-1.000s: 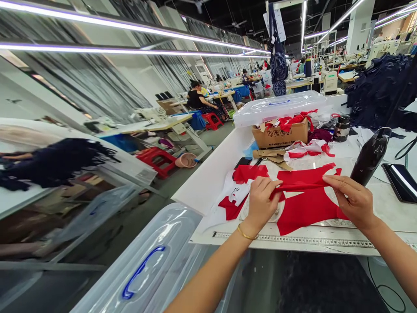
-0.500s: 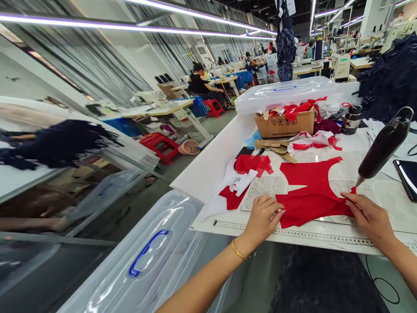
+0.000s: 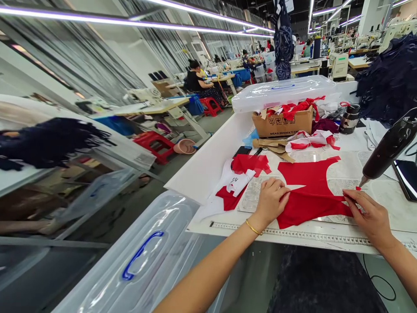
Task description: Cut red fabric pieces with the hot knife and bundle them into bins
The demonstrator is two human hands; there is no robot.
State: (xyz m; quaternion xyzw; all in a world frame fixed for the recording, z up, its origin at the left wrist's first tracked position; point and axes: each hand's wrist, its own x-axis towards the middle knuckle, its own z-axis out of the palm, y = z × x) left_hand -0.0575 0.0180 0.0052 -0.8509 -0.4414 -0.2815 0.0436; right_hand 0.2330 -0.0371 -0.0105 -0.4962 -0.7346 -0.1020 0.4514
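Note:
A red fabric piece (image 3: 309, 208) lies on the table in front of me, its lower part folded or layered over an upper red part (image 3: 304, 171). My left hand (image 3: 271, 202), with a gold bangle at the wrist, pinches the left edge of the lower part. At the right end, my right hand (image 3: 371, 215) has thumb and forefinger closed on the fabric's narrow strip. Just above those fingers, a dark tool with a pointed metal tip (image 3: 389, 150) slants down. A bit of red shows by its tip; contact is unclear.
A measuring tape (image 3: 293, 233) runs along the table's front edge. Red and white pieces marked 54 (image 3: 235, 181) lie left. Behind stand a cardboard box (image 3: 282, 124) of scraps, a clear lid (image 3: 283, 93) and a dark jar (image 3: 349, 119). A lidded plastic bin (image 3: 163, 221) stands lower left.
My left hand has moved up and right along the fabric's left edge to its upper corner. My right hand stays at the right end. The view has shifted slightly.

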